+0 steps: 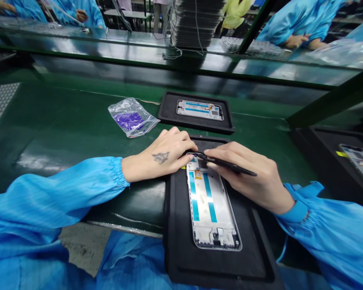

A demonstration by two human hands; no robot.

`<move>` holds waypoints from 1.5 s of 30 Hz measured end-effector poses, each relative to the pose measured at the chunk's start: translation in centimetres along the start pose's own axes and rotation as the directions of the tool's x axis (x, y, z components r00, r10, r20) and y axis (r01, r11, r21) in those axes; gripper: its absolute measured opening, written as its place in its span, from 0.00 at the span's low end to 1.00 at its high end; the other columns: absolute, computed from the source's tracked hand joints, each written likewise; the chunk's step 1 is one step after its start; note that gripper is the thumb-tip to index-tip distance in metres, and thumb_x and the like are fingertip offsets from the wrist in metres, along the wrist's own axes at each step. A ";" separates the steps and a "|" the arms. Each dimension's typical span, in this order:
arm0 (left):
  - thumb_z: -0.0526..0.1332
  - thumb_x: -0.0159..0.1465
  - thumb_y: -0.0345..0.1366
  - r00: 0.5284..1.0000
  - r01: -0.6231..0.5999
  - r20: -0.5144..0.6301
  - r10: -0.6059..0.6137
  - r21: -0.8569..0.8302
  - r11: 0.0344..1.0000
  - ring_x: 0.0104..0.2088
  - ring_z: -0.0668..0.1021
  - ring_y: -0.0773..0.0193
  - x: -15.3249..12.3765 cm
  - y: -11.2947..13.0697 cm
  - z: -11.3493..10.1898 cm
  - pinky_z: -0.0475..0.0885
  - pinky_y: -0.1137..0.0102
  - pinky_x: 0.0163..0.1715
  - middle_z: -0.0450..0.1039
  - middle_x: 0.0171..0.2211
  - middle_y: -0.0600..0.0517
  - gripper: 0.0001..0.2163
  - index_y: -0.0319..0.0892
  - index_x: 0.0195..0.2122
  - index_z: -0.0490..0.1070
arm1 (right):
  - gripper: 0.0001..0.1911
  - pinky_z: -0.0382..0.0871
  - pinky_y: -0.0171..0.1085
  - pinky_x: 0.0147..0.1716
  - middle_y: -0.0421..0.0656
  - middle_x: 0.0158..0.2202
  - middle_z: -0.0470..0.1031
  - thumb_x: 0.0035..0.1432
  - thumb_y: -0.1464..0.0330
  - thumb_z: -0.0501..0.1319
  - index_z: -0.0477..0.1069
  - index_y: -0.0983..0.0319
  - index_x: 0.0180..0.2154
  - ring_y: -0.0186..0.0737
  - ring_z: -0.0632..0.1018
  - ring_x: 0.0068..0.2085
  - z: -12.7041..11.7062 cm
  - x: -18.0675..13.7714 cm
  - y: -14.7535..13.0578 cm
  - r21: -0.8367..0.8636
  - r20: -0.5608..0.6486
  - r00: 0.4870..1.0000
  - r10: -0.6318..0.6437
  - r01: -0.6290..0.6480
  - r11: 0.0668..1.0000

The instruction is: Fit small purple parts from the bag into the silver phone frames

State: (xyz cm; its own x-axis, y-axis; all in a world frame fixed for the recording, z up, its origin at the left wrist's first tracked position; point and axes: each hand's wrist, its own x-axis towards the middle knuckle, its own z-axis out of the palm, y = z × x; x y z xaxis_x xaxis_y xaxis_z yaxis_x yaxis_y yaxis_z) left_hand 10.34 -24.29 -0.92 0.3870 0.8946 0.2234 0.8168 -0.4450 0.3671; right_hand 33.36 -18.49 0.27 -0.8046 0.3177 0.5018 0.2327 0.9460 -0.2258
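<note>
A silver phone frame [202, 197] with blue strips and an orange flex cable lies in a black tray [181, 249] in front of me. My left hand [169, 155] has its thumb and fingers closed around the frame's upper left corner. My right hand [251, 173] pinches black tweezers [234, 166], whose tips point left at the frame's top end. Whatever small part sits at the tips is hidden by the fingers.
Another black tray [166, 114] with a phone frame [199, 109] lies beyond. A clear bag of small purple pieces [130, 119] rests left of it on the green table [69, 137]. At the right edge stands a further tray [320, 141]. Co-workers in blue sleeves sit across.
</note>
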 end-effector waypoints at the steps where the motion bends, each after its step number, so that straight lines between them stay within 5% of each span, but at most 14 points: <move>1: 0.55 0.73 0.38 1.000 0.002 0.005 -0.002 -0.003 1.000 0.47 0.70 0.55 0.0 0.0 0.0 0.65 0.59 0.48 0.73 0.48 0.47 0.12 0.42 0.52 0.74 | 0.12 0.77 0.41 0.41 0.46 0.41 0.81 0.64 0.72 0.64 0.74 0.58 0.50 0.43 0.81 0.41 0.0 0.1 0.1 0.030 -0.010 1.000 0.019 -0.019 0.999; 12: 0.56 0.73 0.38 1.000 -0.003 0.013 0.003 -0.010 1.000 0.48 0.70 0.54 0.0 -0.1 0.1 0.64 0.59 0.48 0.73 0.48 0.47 0.12 0.41 0.53 0.73 | 0.11 0.75 0.38 0.39 0.42 0.40 0.81 0.64 0.72 0.64 0.76 0.57 0.48 0.40 0.82 0.39 0.1 0.6 0.8 0.160 -0.014 0.993 0.113 -0.109 0.981; 45: 0.56 0.73 0.38 0.999 0.013 0.030 -0.012 -0.022 1.000 0.49 0.70 0.54 0.0 0.1 -0.2 0.65 0.59 0.48 0.72 0.49 0.47 0.13 0.41 0.54 0.73 | 0.06 0.76 0.38 0.38 0.43 0.39 0.83 0.63 0.69 0.65 0.79 0.60 0.42 0.41 0.84 0.38 0.3 0.2 0.0 0.090 -0.077 0.963 0.257 -0.250 0.964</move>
State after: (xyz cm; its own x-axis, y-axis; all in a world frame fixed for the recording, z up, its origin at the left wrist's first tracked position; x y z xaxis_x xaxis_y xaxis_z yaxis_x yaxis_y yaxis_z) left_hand 10.37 -24.40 -0.73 0.3899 0.9007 0.1915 0.8121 -0.4344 0.3898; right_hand 33.03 -18.47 0.16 -0.6733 0.5544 0.4893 0.3762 0.8265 -0.4187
